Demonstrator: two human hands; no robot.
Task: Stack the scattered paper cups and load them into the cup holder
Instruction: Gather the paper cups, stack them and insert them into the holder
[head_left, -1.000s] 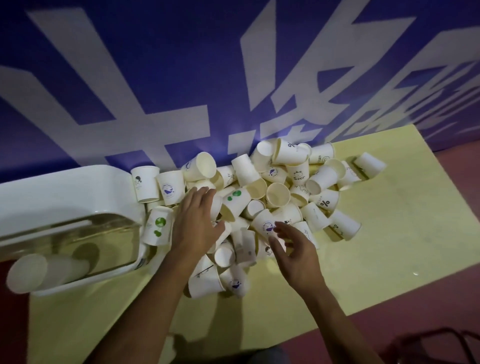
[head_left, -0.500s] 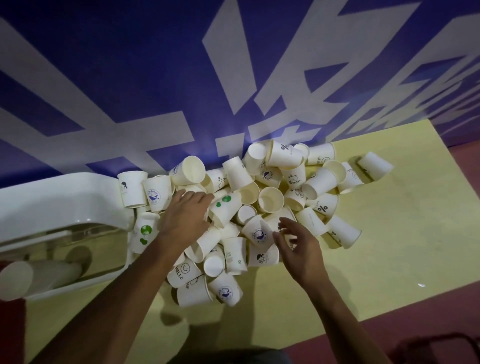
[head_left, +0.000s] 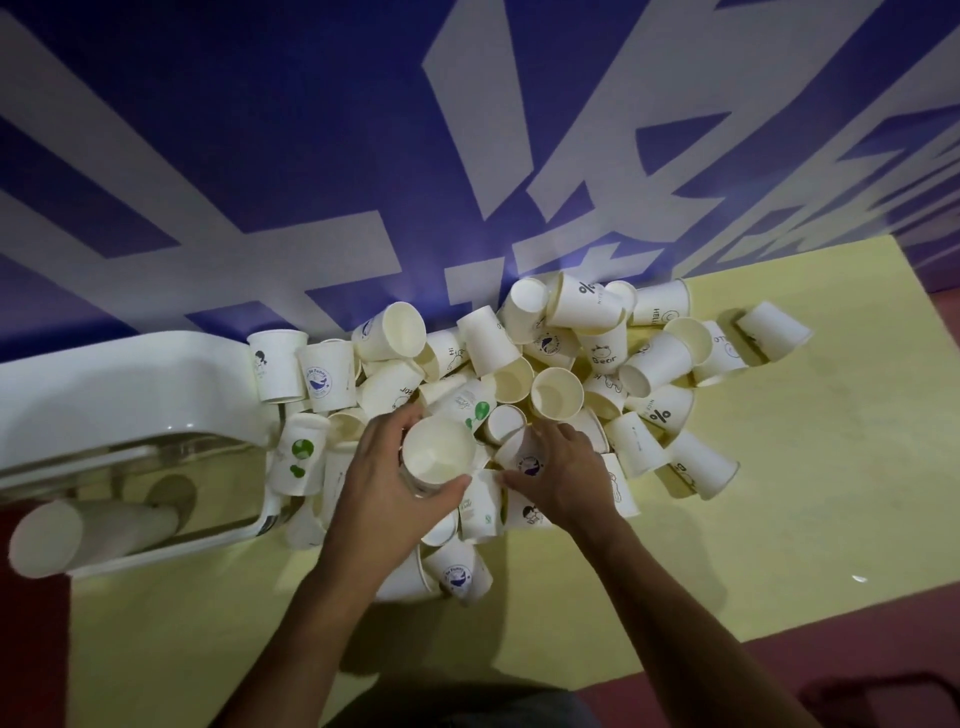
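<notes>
Left hand grips a plain cup at the near side of the heap. Its fingers and thumb curl round the wall and the open mouth faces up toward the camera. Right hand, just beside it, holds a whale-print cup that lies tilted in the heap, fingers over the top and thumb along the underside.

Behind everything stands a blue wall with large white characters. A pale yellow table runs up to it, with dark red floor showing at the near right.

On the left of the table lies the white cup holder, on its side, with a clear window along its near face. A stack of cups pokes out of its near left end.

A pile of paper cups spreads from the holder's right end across the middle of the table. Some cups are upright, many are tipped over, and they touch and overlap. A green-spotted cup stands against the holder's end. One single cup lies apart at the far right of the pile.
</notes>
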